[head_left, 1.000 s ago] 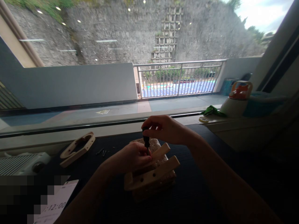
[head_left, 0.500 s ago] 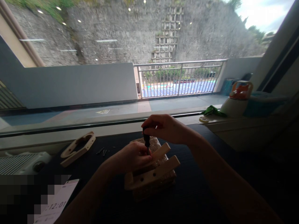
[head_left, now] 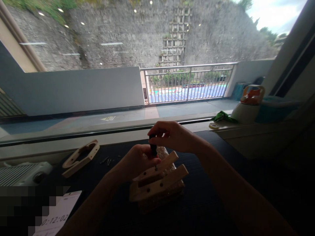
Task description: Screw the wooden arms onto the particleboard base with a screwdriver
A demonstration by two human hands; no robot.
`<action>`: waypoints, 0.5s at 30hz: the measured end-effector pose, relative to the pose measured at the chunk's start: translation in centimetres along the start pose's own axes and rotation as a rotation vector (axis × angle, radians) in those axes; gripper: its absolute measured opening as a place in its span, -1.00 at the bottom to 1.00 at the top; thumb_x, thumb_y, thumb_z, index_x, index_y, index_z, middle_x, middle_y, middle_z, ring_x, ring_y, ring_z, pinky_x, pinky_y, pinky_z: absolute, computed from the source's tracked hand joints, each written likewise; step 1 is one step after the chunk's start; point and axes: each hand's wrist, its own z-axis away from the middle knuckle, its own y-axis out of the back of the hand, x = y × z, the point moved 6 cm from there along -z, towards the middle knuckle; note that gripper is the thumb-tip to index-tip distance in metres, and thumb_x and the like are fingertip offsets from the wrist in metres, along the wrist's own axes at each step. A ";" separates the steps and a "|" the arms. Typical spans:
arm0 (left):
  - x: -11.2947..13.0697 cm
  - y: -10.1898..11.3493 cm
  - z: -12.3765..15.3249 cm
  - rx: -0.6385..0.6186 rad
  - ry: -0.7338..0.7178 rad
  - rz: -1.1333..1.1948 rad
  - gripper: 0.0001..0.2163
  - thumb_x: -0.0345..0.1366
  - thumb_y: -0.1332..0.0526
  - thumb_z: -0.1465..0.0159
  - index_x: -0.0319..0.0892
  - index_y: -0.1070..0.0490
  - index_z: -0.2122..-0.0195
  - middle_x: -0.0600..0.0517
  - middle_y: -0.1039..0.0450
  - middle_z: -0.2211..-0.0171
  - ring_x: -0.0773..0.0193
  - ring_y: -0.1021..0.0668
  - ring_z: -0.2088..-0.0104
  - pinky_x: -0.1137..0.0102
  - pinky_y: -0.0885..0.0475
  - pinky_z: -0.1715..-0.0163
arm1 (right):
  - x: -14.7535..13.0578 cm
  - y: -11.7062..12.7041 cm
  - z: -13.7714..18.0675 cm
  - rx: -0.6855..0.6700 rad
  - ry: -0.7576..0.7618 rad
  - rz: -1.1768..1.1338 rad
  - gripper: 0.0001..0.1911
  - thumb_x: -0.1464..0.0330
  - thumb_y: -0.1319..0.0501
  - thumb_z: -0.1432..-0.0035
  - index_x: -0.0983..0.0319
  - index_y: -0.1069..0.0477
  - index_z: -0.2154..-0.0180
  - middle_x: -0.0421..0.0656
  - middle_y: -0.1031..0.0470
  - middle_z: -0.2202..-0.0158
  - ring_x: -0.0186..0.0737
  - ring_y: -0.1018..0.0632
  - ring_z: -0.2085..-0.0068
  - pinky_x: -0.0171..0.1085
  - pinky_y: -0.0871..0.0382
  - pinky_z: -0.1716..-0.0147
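Before us spreads a dark wood-grain table point(head_left: 197, 196), bearing a shiny brown rectangular block point(head_left: 162, 151). On the block lies a pale two-pronged wooden frame point(head_left: 170, 179) with round holes; a rounded pale wooden piece point(head_left: 82, 161) rests well to its left. Our right hand point(head_left: 173, 136) pinches the top of a slim black-handled screwdriver point(head_left: 153, 147), fingers curled closed. Our left hand point(head_left: 136, 160) closes thumb and fingers about its lower part, above the frame's farther prong. Small dark metal screws point(head_left: 109, 161) lie left of our left hand.
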 end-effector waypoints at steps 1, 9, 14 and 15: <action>0.1 0.1 0.0 -0.008 0.020 0.007 -0.77 -0.14 -0.24 -0.07 -0.23 -0.45 0.45 0.10 -0.42 0.52 0.34 -0.43 0.48 0.46 -0.29 0.48 | 0.0 0.0 0.0 0.000 -0.003 0.002 -0.79 0.31 -0.22 -0.04 0.29 -0.41 0.27 -0.17 -0.46 0.38 -0.38 -0.45 0.38 -0.35 -0.33 0.41; 0.4 0.7 0.4 -0.037 0.041 0.003 -0.70 -0.08 -0.22 -0.07 -0.26 -0.49 0.50 0.08 -0.37 0.60 0.36 -0.38 0.53 0.47 -0.25 0.55 | -0.1 -0.3 0.0 -0.041 0.005 -0.034 -0.76 0.29 -0.22 -0.05 0.29 -0.42 0.24 -0.18 -0.46 0.38 -0.38 -0.46 0.37 -0.35 -0.33 0.41; 0.0 0.6 0.4 -0.029 0.038 0.013 -0.68 -0.04 -0.22 -0.05 -0.24 -0.49 0.51 0.08 -0.37 0.61 0.34 -0.40 0.52 0.48 -0.27 0.55 | 0.1 -0.6 -0.1 -0.067 -0.029 -0.043 -0.71 0.23 -0.15 -0.11 0.28 -0.46 0.20 -0.17 -0.49 0.36 -0.35 -0.47 0.33 -0.35 -0.32 0.38; -0.1 0.6 0.3 -0.027 0.036 0.014 -0.68 -0.03 -0.22 -0.05 -0.24 -0.50 0.50 0.08 -0.37 0.60 0.34 -0.40 0.52 0.48 -0.28 0.55 | 0.2 -0.6 -0.1 -0.058 -0.034 -0.042 -0.71 0.23 -0.15 -0.12 0.28 -0.46 0.20 -0.17 -0.50 0.36 -0.35 -0.47 0.33 -0.35 -0.32 0.37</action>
